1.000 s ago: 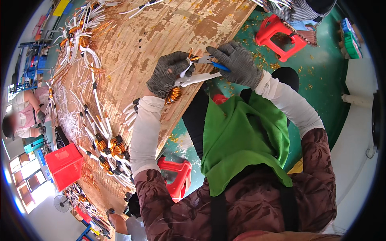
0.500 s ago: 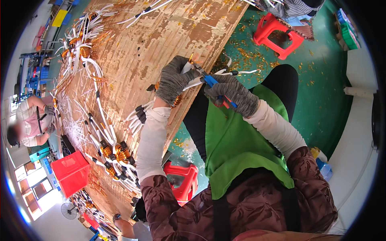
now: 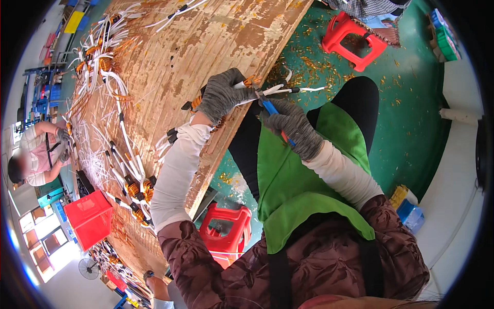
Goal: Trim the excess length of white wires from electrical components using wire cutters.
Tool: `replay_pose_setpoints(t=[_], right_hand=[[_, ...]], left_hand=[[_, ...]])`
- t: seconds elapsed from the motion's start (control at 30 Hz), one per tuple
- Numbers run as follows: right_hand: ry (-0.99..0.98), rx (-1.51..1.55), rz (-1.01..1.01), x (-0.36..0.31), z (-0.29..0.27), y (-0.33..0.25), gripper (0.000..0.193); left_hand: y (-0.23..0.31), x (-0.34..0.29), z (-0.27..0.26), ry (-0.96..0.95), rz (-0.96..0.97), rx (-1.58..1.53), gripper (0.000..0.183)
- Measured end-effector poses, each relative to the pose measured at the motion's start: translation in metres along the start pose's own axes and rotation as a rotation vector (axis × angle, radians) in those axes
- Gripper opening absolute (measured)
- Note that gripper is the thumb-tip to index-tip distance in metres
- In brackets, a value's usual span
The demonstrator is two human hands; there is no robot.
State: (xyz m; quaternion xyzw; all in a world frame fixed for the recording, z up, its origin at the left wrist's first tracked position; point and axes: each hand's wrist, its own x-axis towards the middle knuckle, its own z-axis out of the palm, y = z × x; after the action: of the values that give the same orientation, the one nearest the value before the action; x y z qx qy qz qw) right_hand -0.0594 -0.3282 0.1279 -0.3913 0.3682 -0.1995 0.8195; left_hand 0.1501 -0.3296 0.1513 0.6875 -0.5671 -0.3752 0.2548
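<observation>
My left hand [image 3: 221,98], in a grey knit glove, is closed around white-sleeved leads at the table's edge. Bare copper-coloured wire ends [image 3: 250,81] stick out past its thumb and fingers. A copper-wound coil [image 3: 196,103] shows partly behind that hand, on the tabletop. My right hand [image 3: 294,127], gloved alike, grips blue-and-red-handled pliers [image 3: 269,106]. Their jaws are at the leads beside my left fingertips; exactly what they bite on is too small to tell. More white leads with black sleeves [image 3: 282,90] extend to the right, past the table edge.
Wire-wound coils with white leads [image 3: 105,64] lie heaped on the worn wooden table [image 3: 206,46]. A red bin [image 3: 88,219] stands at the left. Red stools [image 3: 355,41] are on the green floor, among scattered copper-coloured scraps. A co-worker [image 3: 38,149] works across the table.
The plier handles have come closer together in my right hand. My left hand has turned slightly, and the copper-coloured wire ends now show fanned out. Both forearms have shifted a little left.
</observation>
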Motion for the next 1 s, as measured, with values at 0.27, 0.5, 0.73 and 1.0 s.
replay_pose_setpoints(t=[0.27,0.5,0.73,1.0], right_hand=[[-0.032,-0.243,-0.235,0.017,-0.006,-0.012,0.043],[-0.186,-0.327,-0.045,0.024,-0.009,-0.036,0.034],[-0.077,-0.871,-0.294,0.031,-0.012,-0.047,0.036],[-0.021,-1.084,-0.302,0.035,-0.005,-0.043,0.045]], left_hand=[[-0.009,0.001,-0.001,0.054,0.020,-0.042,0.051],[-0.012,-0.002,0.000,0.082,0.075,0.017,0.037],[-0.007,-0.004,0.001,0.093,0.083,0.043,0.048],[-0.001,-0.006,0.002,0.116,0.079,0.016,0.047]])
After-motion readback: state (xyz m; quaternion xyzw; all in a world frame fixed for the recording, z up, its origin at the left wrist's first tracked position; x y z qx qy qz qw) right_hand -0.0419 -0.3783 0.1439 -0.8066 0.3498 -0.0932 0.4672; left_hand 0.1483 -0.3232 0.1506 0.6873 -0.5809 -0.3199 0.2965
